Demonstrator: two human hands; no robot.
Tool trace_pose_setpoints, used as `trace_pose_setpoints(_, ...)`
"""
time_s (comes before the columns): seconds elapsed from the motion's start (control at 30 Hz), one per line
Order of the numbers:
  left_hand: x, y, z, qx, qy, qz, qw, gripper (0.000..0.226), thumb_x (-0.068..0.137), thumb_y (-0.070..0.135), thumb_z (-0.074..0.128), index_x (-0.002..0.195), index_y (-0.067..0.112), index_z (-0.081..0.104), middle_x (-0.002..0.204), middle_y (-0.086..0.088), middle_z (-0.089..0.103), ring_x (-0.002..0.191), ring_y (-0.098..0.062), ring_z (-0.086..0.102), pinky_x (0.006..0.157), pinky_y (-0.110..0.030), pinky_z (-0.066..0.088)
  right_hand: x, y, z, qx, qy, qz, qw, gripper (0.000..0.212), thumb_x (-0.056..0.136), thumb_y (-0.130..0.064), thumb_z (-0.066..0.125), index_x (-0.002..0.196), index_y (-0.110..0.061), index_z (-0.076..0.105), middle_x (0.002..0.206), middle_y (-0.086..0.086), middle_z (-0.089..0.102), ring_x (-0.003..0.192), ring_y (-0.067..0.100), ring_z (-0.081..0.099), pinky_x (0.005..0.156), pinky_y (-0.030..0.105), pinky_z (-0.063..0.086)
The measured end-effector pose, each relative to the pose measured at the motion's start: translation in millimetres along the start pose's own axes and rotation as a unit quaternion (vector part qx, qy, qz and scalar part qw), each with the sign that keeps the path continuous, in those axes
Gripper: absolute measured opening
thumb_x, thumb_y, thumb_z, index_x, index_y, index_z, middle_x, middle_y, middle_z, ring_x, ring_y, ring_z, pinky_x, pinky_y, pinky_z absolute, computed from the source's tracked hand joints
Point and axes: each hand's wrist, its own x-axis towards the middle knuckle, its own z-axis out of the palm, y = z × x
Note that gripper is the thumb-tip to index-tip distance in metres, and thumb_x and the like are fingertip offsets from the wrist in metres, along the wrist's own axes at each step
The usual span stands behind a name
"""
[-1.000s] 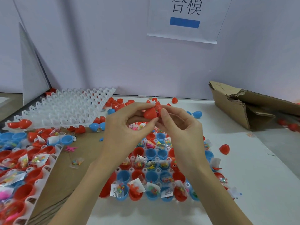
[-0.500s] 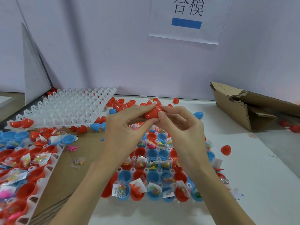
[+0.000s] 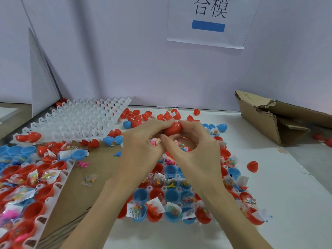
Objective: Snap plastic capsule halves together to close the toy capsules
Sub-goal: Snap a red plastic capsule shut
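Observation:
A red capsule [image 3: 173, 129] is pinched between my left hand [image 3: 142, 150] and my right hand [image 3: 195, 151], held above the table at mid-frame. A seam line shows across it where its two red halves meet. My left thumb and forefinger press its left side, my right fingers wrap its right side. Below my hands a tray of open red and blue capsule halves [image 3: 170, 196] holds small bagged toys. Loose red halves [image 3: 138, 115] lie in a pile behind my hands.
A second filled tray [image 3: 27, 191] lies at the left edge. An empty white grid tray [image 3: 79, 121] leans at the back left. A torn cardboard box [image 3: 273, 115] sits at the right. One red half [image 3: 252, 166] lies alone on the white table.
Both hands have dropped slightly toward the tray with the red capsule. The two halves now sit closer together, and my right fingers have curled further round it.

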Motion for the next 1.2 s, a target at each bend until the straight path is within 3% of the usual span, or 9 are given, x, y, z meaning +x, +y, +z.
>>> trace_pose_setpoints(0.2, -1, -2, 1, 0.108, -0.038, 0.115, 0.987, 0.038, 0.078, -0.001, 0.086, 0.115, 0.0, 0.076, 0.106, -0.011, 0.078, 0.093, -0.019, 0.075, 0.091, -0.025, 0.057, 5, 5, -9, -0.006, 0.005, 0.007, 1.0, 0.021, 0.082, -0.017, 0.083, 0.097, -0.017, 0.069, 0.083, -0.015, 0.072, 0.081, 0.005, 0.073, 0.072, 0.014, 0.056)
trace_pose_setpoints(0.53, -6, 3, 4, 0.14, -0.058, 0.129, 0.98, 0.037, 0.078, -0.01, 0.082, 0.114, -0.006, 0.074, 0.1, -0.014, 0.077, 0.085, -0.024, 0.075, 0.089, -0.024, 0.054, 4, 4, -12, -0.073, 0.005, -0.016, 0.997, 0.015, 0.083, -0.018, 0.082, 0.093, -0.019, 0.07, 0.081, -0.022, 0.067, 0.081, -0.001, 0.07, 0.071, 0.008, 0.052)
trace_pose_setpoints(0.7, -5, 1, 4, 0.128, -0.033, 0.115, 0.985, 0.033, 0.079, -0.004, 0.086, 0.11, -0.001, 0.075, 0.098, -0.009, 0.075, 0.087, -0.014, 0.067, 0.084, -0.022, 0.055, 3, 3, -2, -0.092, -0.005, -0.016, 0.996, 0.026, 0.083, -0.023, 0.081, 0.104, -0.021, 0.066, 0.087, -0.02, 0.066, 0.086, -0.002, 0.067, 0.076, 0.009, 0.052)
trace_pose_setpoints(0.87, -5, 3, 3, 0.138, -0.045, 0.117, 0.982, 0.027, 0.085, 0.004, 0.082, 0.11, -0.001, 0.074, 0.098, -0.008, 0.074, 0.085, -0.018, 0.068, 0.082, -0.024, 0.055, 6, 4, -5, -0.072, -0.026, 0.013, 0.997, 0.029, 0.081, -0.023, 0.083, 0.103, -0.021, 0.064, 0.086, -0.017, 0.067, 0.084, -0.002, 0.067, 0.072, 0.01, 0.052)
trace_pose_setpoints(1.2, -5, 4, 4, 0.19, -0.039, 0.164, 0.967, 0.043, 0.074, -0.012, 0.084, 0.115, -0.002, 0.074, 0.102, -0.012, 0.075, 0.09, -0.026, 0.072, 0.082, -0.032, 0.057, 3, 0, -6, -0.094, -0.015, -0.023, 0.995, 0.021, 0.088, -0.015, 0.077, 0.096, -0.024, 0.059, 0.083, -0.016, 0.064, 0.083, -0.001, 0.065, 0.07, 0.008, 0.05)
